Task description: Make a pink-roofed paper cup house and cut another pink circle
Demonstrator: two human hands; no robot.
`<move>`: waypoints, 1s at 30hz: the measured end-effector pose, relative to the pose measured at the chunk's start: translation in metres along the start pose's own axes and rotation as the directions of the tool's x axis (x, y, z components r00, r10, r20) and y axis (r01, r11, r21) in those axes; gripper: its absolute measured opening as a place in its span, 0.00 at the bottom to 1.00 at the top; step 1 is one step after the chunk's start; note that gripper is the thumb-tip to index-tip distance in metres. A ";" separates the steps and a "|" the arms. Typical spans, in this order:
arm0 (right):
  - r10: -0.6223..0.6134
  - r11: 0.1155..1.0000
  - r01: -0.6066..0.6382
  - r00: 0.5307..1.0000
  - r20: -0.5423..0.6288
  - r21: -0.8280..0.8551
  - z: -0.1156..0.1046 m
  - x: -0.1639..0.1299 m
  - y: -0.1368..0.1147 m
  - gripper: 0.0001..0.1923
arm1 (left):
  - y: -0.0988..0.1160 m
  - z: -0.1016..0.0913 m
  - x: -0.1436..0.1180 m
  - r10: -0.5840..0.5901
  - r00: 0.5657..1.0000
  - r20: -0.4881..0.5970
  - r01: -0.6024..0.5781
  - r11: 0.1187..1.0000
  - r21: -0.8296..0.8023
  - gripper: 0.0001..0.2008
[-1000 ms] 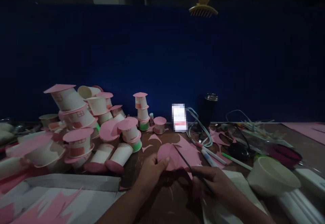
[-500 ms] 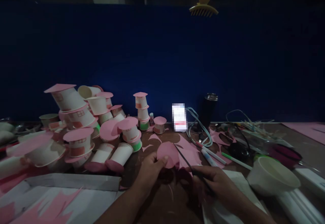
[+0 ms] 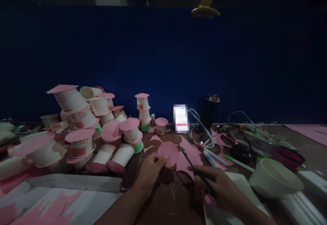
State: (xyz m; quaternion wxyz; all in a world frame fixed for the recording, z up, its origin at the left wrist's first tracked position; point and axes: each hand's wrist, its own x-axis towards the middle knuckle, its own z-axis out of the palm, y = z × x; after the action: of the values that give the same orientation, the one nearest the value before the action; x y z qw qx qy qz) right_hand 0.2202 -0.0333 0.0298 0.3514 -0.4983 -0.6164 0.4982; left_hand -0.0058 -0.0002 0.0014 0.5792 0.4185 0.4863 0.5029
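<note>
My left hand (image 3: 150, 170) pinches a round pink paper disc (image 3: 168, 154) between thumb and fingers, over the middle of the dark table. In my right hand (image 3: 213, 184) is a pair of dark scissors (image 3: 186, 156), their slim blades pointing up and left, a little right of the disc. Between blades and disc a narrow gap shows. Behind the scissors lies a pink paper sheet (image 3: 190, 150) with curved cut edges. Parts of the scissor handles are hidden by my fingers.
On the left stand several paper cups (image 3: 81, 146) with pink paper tops, some stacked. A white box lid (image 3: 76, 180) holds pink scraps. At the back are a lit phone (image 3: 181, 118), a cable (image 3: 208, 140) and a black bottle (image 3: 211, 112). Markers (image 3: 212, 158) and a pale cup (image 3: 276, 177) lie right.
The scissor blades have moved slightly away from the disc's edge, opening a gap between them. My left hand has shifted slightly left with the disc.
</note>
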 end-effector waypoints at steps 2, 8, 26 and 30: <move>-0.010 1.000 0.010 1.000 0.025 -0.002 -0.001 0.000 -0.001 0.24 | 0.000 0.000 0.000 -0.003 0.999 0.038 0.003 1.000 -0.002 0.24; -0.039 0.998 0.034 0.995 0.096 0.052 -0.001 -0.002 -0.001 0.22 | 0.004 -0.001 -0.003 0.007 0.993 0.115 -0.016 0.997 0.078 0.20; 0.044 0.997 -0.038 0.995 0.087 -0.060 -0.002 -0.003 -0.001 0.24 | 0.017 -0.013 0.000 -0.010 0.937 0.348 -0.101 0.949 0.299 0.23; 0.018 0.999 -0.015 0.994 0.105 -0.033 -0.002 -0.002 -0.002 0.22 | 0.017 -0.014 0.001 -0.026 0.935 0.353 -0.100 0.937 0.334 0.24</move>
State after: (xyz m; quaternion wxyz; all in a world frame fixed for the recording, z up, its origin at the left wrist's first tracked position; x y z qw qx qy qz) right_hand 0.2220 -0.0346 0.0325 0.3061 -0.4820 -0.6379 0.5167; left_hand -0.0221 0.0035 0.0150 0.5644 0.6060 0.4477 0.3374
